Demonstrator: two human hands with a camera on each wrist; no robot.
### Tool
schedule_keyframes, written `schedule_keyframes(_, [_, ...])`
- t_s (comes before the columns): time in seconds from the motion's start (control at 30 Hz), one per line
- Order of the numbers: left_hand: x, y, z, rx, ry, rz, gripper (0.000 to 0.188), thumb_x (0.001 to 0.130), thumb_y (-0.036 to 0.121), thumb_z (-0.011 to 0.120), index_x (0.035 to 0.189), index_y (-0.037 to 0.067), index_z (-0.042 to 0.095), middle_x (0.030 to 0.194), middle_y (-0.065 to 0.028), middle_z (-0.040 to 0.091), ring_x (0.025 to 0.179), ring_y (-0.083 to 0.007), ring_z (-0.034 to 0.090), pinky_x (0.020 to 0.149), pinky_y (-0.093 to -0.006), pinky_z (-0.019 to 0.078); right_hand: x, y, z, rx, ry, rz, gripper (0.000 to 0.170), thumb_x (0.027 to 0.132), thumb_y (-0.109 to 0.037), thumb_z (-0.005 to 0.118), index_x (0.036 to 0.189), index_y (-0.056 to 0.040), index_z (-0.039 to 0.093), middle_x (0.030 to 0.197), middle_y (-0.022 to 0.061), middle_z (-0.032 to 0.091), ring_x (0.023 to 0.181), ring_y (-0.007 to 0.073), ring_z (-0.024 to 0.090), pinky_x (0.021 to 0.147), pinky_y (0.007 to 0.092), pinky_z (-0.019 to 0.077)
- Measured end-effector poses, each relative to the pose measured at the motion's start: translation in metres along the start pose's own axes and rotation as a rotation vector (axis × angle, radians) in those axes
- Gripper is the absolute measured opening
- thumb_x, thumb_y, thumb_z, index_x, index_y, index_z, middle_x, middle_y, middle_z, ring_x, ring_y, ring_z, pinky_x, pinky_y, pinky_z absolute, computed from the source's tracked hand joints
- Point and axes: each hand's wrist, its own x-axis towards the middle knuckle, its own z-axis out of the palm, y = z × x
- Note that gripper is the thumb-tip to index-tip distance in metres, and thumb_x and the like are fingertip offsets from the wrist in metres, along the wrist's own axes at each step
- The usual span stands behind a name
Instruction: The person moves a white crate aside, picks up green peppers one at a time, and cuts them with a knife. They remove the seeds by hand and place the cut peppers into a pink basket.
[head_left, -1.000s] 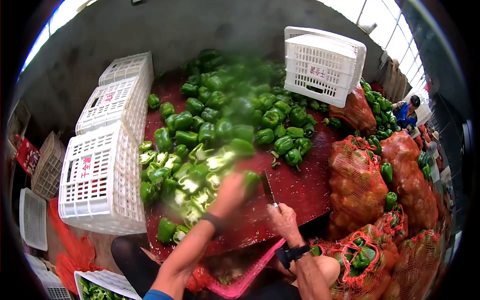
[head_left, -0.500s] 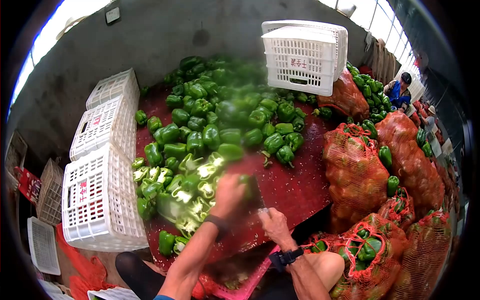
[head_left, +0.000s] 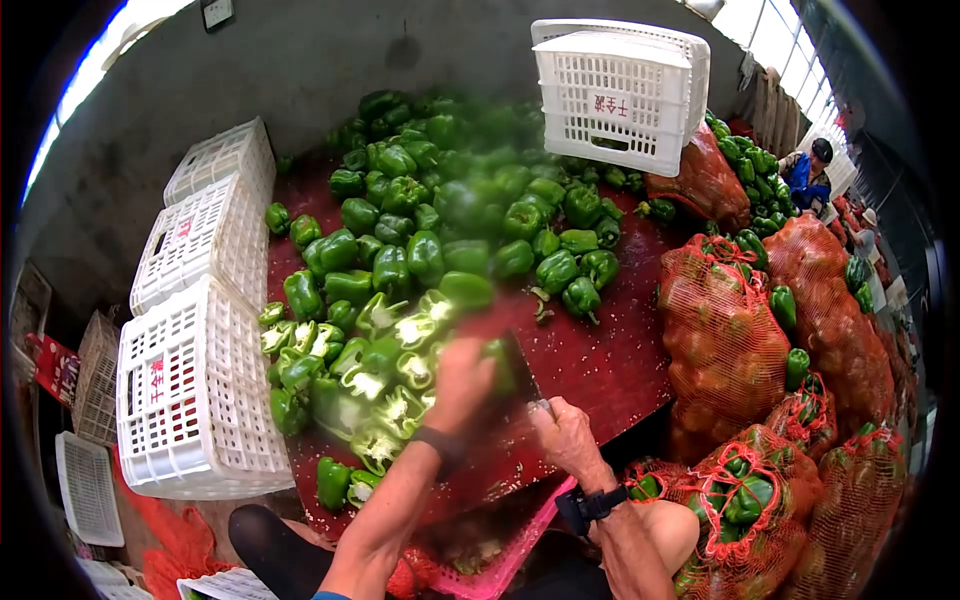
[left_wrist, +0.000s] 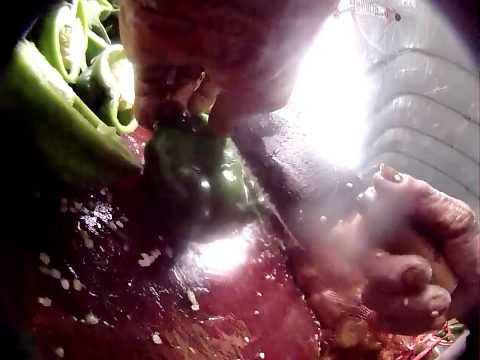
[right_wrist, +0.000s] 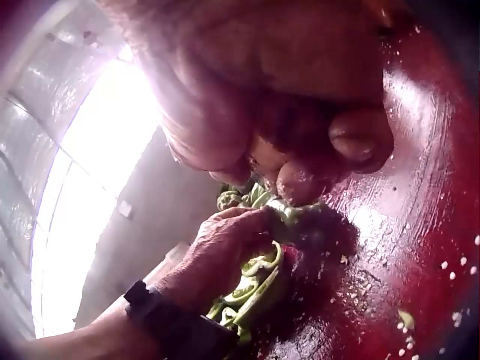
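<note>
My left hand (head_left: 466, 382) grips a green bell pepper (left_wrist: 199, 176) by its top, over the red tabletop (head_left: 600, 375). My right hand (head_left: 568, 432) holds a knife by its handle, which the curled fingers mostly hide. In the left wrist view the dark, wet knife blade (left_wrist: 289, 157) stands right at the pepper's side. Halved bell peppers (head_left: 380, 445) with pale cores showing lie left of my left hand. Behind both hands spreads a large heap of whole green peppers (head_left: 392, 268). The right wrist view shows my right hand's curled fingers close up.
White plastic crates (head_left: 190, 390) line the table's left side, and more crates (head_left: 620, 100) stand at the back right. Red mesh sacks (head_left: 722, 350) of peppers crowd the right. A pink basket (head_left: 500, 575) sits below the front edge. Another person (head_left: 808, 175) is far right.
The knife blade has swung in from beside the pepper to right against it. The right hand has shifted slightly, while the left hand keeps its grip. The head view has tilted a little.
</note>
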Motion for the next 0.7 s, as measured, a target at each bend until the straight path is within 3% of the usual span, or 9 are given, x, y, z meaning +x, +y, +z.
schedule_keyframes(0.1, [0.002, -0.001, -0.001, -0.007, -0.004, 0.034, 0.023, 0.081, 0.012, 0.073, 0.099, 0.0, 0.066, 0.092, -0.0183, 0.067, 0.089, -0.0368, 0.064, 0.081, -0.0455, 0.0527, 0.007, -0.002, -0.009, -0.051, -0.048, -0.013, 0.021, 0.081, 0.002, 0.061, 0.1, -0.0064, 0.058, 0.084, 0.0183, 0.057, 0.074, 0.041, 0.063, 0.06, 0.0493, 0.0516])
schedule_keyframes(0.17, [0.001, -0.003, -0.002, -0.013, -0.02, 0.046, 0.023, 0.081, 0.012, 0.073, 0.099, 0.0, 0.066, 0.092, -0.0186, 0.066, 0.089, -0.037, 0.064, 0.081, -0.0457, 0.0527, 0.017, 0.005, -0.011, -0.154, -0.09, -0.091, 0.008, 0.091, -0.008, 0.062, 0.096, -0.0018, 0.06, 0.078, 0.0189, 0.056, 0.068, 0.0392, 0.059, 0.059, 0.0474, 0.0478])
schedule_keyframes(0.2, [0.001, -0.006, -0.002, -0.013, -0.022, 0.04, 0.023, 0.081, 0.012, 0.073, 0.099, 0.0, 0.066, 0.092, -0.0187, 0.066, 0.089, -0.0371, 0.064, 0.081, -0.0456, 0.0528, 0.022, 0.007, -0.012, -0.205, -0.11, -0.133, 0.014, 0.096, -0.013, 0.063, 0.094, 0.0005, 0.061, 0.076, 0.0191, 0.055, 0.065, 0.0383, 0.058, 0.058, 0.0465, 0.046])
schedule_keyframes(0.3, [-0.001, -0.01, -0.001, -0.023, -0.046, 0.02, 0.023, 0.08, 0.012, 0.073, 0.099, 0.0, 0.066, 0.092, -0.0192, 0.067, 0.089, -0.0373, 0.065, 0.081, -0.0456, 0.0529, 0.033, 0.007, -0.017, -0.255, -0.162, -0.205, 0.008, 0.095, -0.008, 0.06, 0.097, 0.0002, 0.06, 0.077, 0.0178, 0.049, 0.064, 0.0365, 0.056, 0.056, 0.048, 0.0448])
schedule_keyframes(0.33, [-0.002, -0.011, -0.001, -0.025, -0.061, 0.012, 0.023, 0.08, 0.012, 0.073, 0.099, 0.0, 0.066, 0.093, -0.0194, 0.067, 0.089, -0.0374, 0.065, 0.081, -0.0457, 0.0529, 0.039, 0.005, -0.017, -0.268, -0.191, -0.186, 0.017, 0.097, -0.016, 0.059, 0.092, 0.0007, 0.06, 0.075, 0.0197, 0.055, 0.066, 0.0389, 0.06, 0.058, 0.049, 0.048])
schedule_keyframes(0.43, [0.0, -0.017, 0.003, -0.041, -0.074, -0.019, 0.025, 0.08, 0.012, 0.073, 0.101, 0.0, 0.066, 0.094, -0.0197, 0.067, 0.09, -0.0376, 0.065, 0.081, -0.0458, 0.0531, 0.055, -0.016, -0.012, 0.074, -0.262, 0.393, 0.028, 0.098, -0.025, 0.06, 0.088, 0.0015, 0.061, 0.076, 0.0249, 0.063, 0.072, 0.0441, 0.065, 0.063, 0.0509, 0.052])
schedule_keyframes(0.57, [-0.002, -0.016, -0.002, -0.031, -0.13, -0.028, 0.028, 0.08, 0.013, 0.073, 0.104, 0.0, 0.067, 0.095, -0.0201, 0.068, 0.091, -0.0376, 0.065, 0.082, -0.0459, 0.0533, 0.049, 0.003, 0.038, -0.121, -0.214, 0.279, 0.039, 0.098, -0.034, 0.056, 0.086, 0.0023, 0.062, 0.082, 0.0299, 0.067, 0.085, 0.05, 0.068, 0.071, 0.0552, 0.0541])
schedule_keyframes(0.63, [-0.004, -0.015, -0.006, -0.037, -0.099, -0.02, 0.029, 0.08, 0.011, 0.072, 0.105, -0.001, 0.066, 0.096, -0.0206, 0.067, 0.092, -0.0381, 0.066, 0.084, -0.0454, 0.0537, 0.037, 0.007, 0.065, 0.012, -0.042, 0.479, 0.039, 0.098, -0.037, 0.056, 0.089, 0.0007, 0.061, 0.082, 0.0304, 0.067, 0.084, 0.0508, 0.067, 0.072, 0.0575, 0.0535])
schedule_keyframes(0.7, [-0.004, -0.008, -0.01, -0.037, -0.094, -0.009, 0.03, 0.08, 0.008, 0.069, 0.108, -0.001, 0.065, 0.1, -0.0216, 0.067, 0.094, -0.0388, 0.066, 0.086, -0.0454, 0.0539, 0.031, 0.002, 0.073, -0.041, -0.037, 0.494, 0.038, 0.098, -0.038, 0.058, 0.093, -0.0001, 0.06, 0.082, 0.0306, 0.067, 0.082, 0.0508, 0.067, 0.072, 0.0589, 0.0532])
